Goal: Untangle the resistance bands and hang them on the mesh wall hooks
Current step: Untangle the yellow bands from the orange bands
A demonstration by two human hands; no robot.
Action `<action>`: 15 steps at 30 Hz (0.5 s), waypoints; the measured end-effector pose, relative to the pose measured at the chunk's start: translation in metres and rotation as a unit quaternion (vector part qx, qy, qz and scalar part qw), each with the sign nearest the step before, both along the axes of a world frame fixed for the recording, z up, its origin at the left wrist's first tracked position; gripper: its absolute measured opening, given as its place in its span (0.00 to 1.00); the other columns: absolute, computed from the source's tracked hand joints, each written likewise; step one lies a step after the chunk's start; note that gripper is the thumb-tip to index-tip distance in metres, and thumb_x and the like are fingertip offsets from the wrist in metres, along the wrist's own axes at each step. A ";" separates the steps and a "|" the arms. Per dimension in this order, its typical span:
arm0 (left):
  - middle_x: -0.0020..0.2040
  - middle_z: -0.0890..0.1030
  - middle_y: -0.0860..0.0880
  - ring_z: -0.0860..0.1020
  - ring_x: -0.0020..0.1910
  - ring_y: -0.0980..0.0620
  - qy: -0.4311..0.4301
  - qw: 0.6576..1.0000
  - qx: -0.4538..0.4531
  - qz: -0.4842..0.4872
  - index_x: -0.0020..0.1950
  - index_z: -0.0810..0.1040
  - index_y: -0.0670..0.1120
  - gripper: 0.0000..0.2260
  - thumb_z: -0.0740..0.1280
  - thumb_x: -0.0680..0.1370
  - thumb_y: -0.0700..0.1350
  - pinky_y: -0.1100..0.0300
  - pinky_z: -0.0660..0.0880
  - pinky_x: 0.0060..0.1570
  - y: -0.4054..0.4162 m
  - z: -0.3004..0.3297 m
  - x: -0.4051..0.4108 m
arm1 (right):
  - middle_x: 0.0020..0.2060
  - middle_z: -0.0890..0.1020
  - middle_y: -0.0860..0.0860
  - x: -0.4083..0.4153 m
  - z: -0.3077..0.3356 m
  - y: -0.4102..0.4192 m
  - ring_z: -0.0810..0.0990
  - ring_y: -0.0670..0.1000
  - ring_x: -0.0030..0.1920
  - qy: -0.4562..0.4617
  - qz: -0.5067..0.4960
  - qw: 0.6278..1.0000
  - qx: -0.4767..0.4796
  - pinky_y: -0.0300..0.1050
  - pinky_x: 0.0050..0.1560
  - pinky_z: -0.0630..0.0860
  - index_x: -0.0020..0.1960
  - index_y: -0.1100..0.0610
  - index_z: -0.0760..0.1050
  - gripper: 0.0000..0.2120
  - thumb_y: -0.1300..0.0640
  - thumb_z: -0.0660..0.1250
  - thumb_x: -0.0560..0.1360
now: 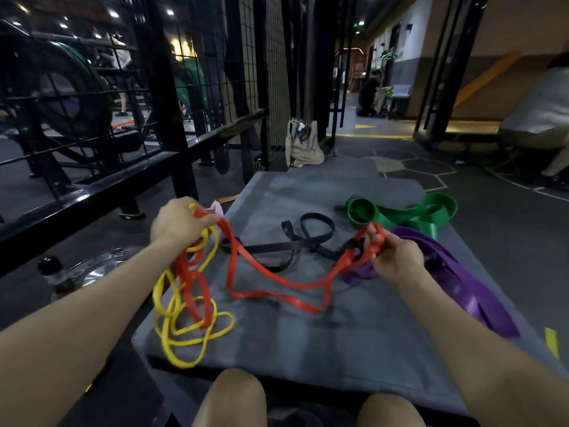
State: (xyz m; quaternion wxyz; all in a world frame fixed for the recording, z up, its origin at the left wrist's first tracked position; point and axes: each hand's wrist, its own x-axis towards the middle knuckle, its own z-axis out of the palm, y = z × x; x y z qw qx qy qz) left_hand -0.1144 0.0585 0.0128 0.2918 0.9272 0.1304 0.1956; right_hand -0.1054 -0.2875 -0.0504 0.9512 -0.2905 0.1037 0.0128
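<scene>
Head view has you looking down at a gray mat (308, 340) on the gym floor, so I'll use that mat as the reference for everything. Your left hand (177, 224) is raised over the mat's left edge, fingers curled tight round a bunch of red band (261, 269) and yellow band (184, 328), with something small and pink poking out past the knuckles, can't tell what it is. The yellow one hangs down from that grip in messy loops and pools on the mat's near left corner, twisted in with a stretch of the red. The red band then sags across the middle of the mat and climbs up to your right hand (392, 257), which has its fingers hooked through a red loop and pinches it where it's knotted up with the purple band (462, 282). That purple one trails off along the mat's right side. A black band (308, 238) lies curled flat near the mat's center, just behind the red span, and a green band (406, 214) sits folded at the mat's far right. Beyond the far left corner of the mat stands the mesh wall (261, 72), with a beige tote bag (303, 144) on the floor at its foot. Your bare knees show at the mat's near edge.
</scene>
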 end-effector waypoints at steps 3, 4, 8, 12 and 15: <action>0.35 0.80 0.50 0.78 0.31 0.53 -0.021 0.995 -0.043 -0.089 0.40 0.79 0.47 0.13 0.75 0.68 0.56 0.61 0.71 0.29 -0.030 0.008 0.000 | 0.33 0.84 0.54 -0.003 0.010 0.018 0.80 0.44 0.27 -0.018 0.046 0.996 -0.076 0.34 0.28 0.76 0.50 0.64 0.75 0.09 0.70 0.57 0.76; 0.34 0.80 0.51 0.78 0.29 0.56 -0.025 0.991 -0.055 -0.120 0.40 0.79 0.47 0.13 0.76 0.67 0.55 0.62 0.72 0.27 -0.040 0.010 0.001 | 0.35 0.85 0.52 -0.004 0.013 0.025 0.82 0.44 0.30 -0.029 0.069 0.991 -0.112 0.34 0.29 0.77 0.52 0.62 0.75 0.12 0.70 0.55 0.78; 0.34 0.79 0.51 0.77 0.26 0.63 0.004 0.965 -0.110 -0.239 0.41 0.80 0.44 0.10 0.76 0.68 0.49 0.71 0.70 0.23 -0.084 0.009 0.002 | 0.37 0.84 0.46 -0.009 0.023 0.051 0.82 0.43 0.32 -0.105 0.171 0.950 -0.240 0.35 0.34 0.80 0.58 0.59 0.74 0.17 0.74 0.56 0.76; 0.30 0.75 0.53 0.73 0.31 0.57 0.045 0.949 -0.144 -0.276 0.38 0.78 0.47 0.07 0.75 0.69 0.45 0.73 0.67 0.27 -0.115 -0.004 0.006 | 0.36 0.84 0.46 -0.009 0.029 0.067 0.82 0.42 0.35 -0.179 0.219 0.890 -0.357 0.32 0.37 0.78 0.62 0.60 0.72 0.19 0.74 0.59 0.75; 0.22 0.69 0.55 0.66 0.23 0.57 0.070 0.932 -0.227 -0.273 0.33 0.76 0.47 0.09 0.74 0.70 0.43 0.62 0.63 0.26 -0.120 -0.013 0.012 | 0.39 0.85 0.44 -0.007 0.027 0.068 0.82 0.42 0.40 -0.206 0.223 0.866 -0.398 0.34 0.42 0.79 0.62 0.57 0.73 0.19 0.72 0.59 0.76</action>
